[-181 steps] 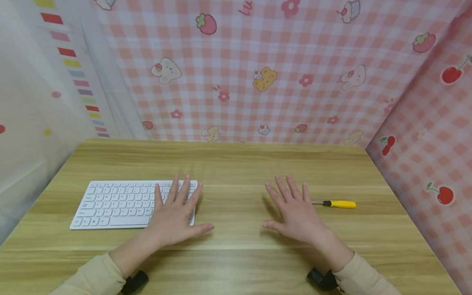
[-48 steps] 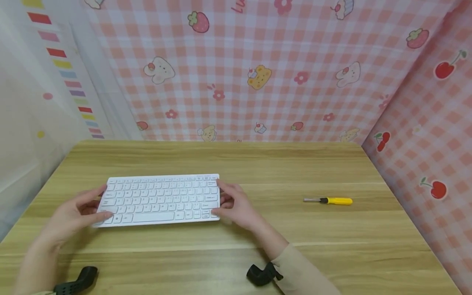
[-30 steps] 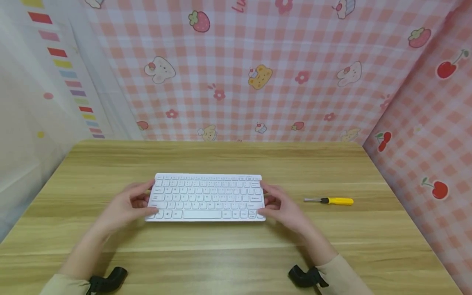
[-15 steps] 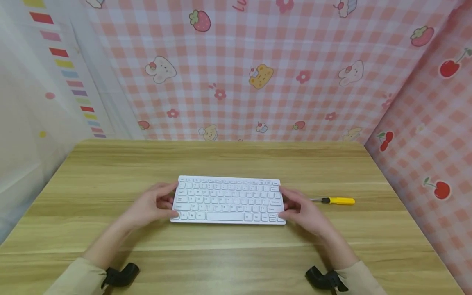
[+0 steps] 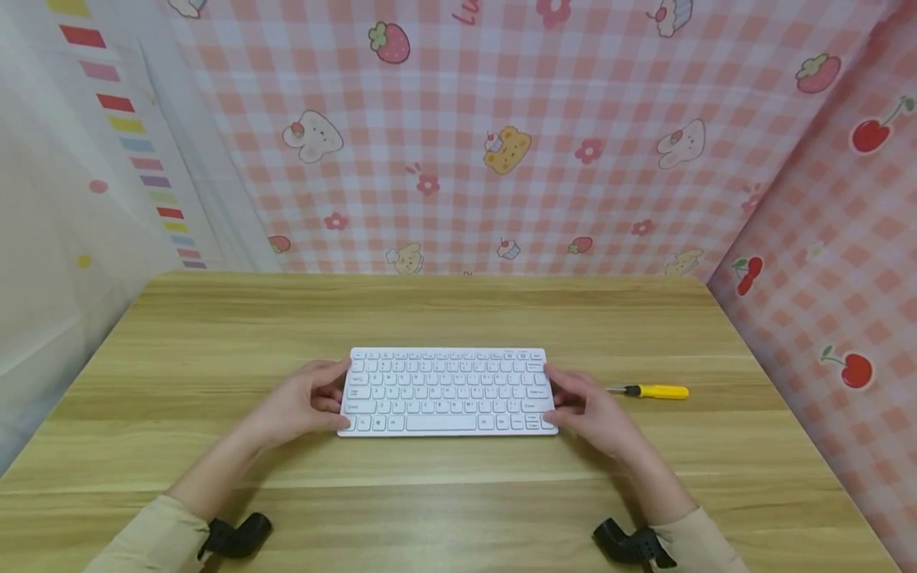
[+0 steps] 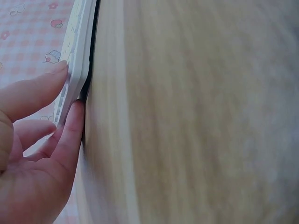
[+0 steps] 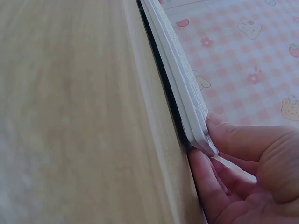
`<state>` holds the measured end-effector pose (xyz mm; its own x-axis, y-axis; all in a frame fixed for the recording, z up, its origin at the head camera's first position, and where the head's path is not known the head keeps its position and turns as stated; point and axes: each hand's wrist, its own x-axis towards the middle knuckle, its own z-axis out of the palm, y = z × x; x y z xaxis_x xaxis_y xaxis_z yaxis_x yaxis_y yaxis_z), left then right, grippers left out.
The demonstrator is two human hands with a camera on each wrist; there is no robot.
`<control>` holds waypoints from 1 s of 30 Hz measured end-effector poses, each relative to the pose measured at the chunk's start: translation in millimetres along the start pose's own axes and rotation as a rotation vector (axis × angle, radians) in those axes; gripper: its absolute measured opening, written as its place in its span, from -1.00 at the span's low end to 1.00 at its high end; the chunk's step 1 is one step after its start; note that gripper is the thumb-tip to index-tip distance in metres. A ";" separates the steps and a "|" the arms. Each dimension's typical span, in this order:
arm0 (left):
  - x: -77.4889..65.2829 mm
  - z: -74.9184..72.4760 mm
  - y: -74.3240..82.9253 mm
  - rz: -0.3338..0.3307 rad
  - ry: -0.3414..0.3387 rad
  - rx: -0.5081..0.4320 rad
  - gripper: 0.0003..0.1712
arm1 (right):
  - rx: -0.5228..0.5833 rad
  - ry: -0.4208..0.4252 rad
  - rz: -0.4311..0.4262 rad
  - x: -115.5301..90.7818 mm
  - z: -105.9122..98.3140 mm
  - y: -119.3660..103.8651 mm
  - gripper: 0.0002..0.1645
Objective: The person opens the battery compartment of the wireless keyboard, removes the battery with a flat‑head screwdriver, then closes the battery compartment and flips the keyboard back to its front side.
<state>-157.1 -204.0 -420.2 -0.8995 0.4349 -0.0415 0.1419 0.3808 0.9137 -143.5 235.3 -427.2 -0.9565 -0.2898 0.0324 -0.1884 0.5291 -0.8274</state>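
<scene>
Far left: pale cloth (image 5: 53,263) hangs beside your bench (image 5: 458,509), with a column of coloured bars down it. Your left sleeve (image 5: 154,537) is beige, black wrist mount (image 5: 239,535) just beside it. Your left hand (image 5: 297,406) has its grip narrow, pinching the left end of the white compact keyboard (image 5: 447,391). Left wrist view: thumb on the upper face, a fingertip tucked under the edge.

Keyboard sits mid-bench between your hands, keys up, spacebar side toward you, long edges running left-right. Dark strip under its edge in both wrist views; can't tell if it fully touches the bench. Pink gingham cloth (image 5: 458,95) with cartoon prints stands behind.

Your right hand (image 5: 591,410) mirrors the left: grip narrow on the keyboard's right end, thumb on top, finger below.

Just right of that hand, a yellow-handled screwdriver (image 5: 655,391) lies flat, shaft pointing left, tip hidden behind your hand. Far right: a cherry-print gingham cloth (image 5: 824,318) alongside the bench.
</scene>
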 end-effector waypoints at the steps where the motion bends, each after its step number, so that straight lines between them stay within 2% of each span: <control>1: 0.1 0.2 0.0 -0.002 0.002 0.003 0.03 | -0.004 0.002 -0.008 -0.2 0.3 0.2 -0.23; 11: 0.5 1.2 1.5 0.004 0.010 0.042 0.02 | -0.012 0.007 -0.010 -2.3 2.2 0.7 -0.24; 22: 1.9 -0.2 2.1 0.017 -0.017 0.113 0.02 | -0.028 0.002 -0.013 -2.7 0.8 0.1 -0.24; 26: 1.1 -5.7 9.0 0.067 -0.024 0.231 -0.04 | -0.034 -0.002 -0.010 -2.6 1.0 1.0 -0.24; 30: 2.8 -12.2 21.8 0.120 0.028 0.364 -0.14 | -0.043 -0.001 -0.010 -2.1 1.6 2.7 -0.23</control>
<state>-161.6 -204.4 -395.5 -0.8777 0.4737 0.0727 0.3800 0.5954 0.7078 -141.7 236.0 -430.4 -0.9544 -0.2960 0.0396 -0.2069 0.5599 -0.8023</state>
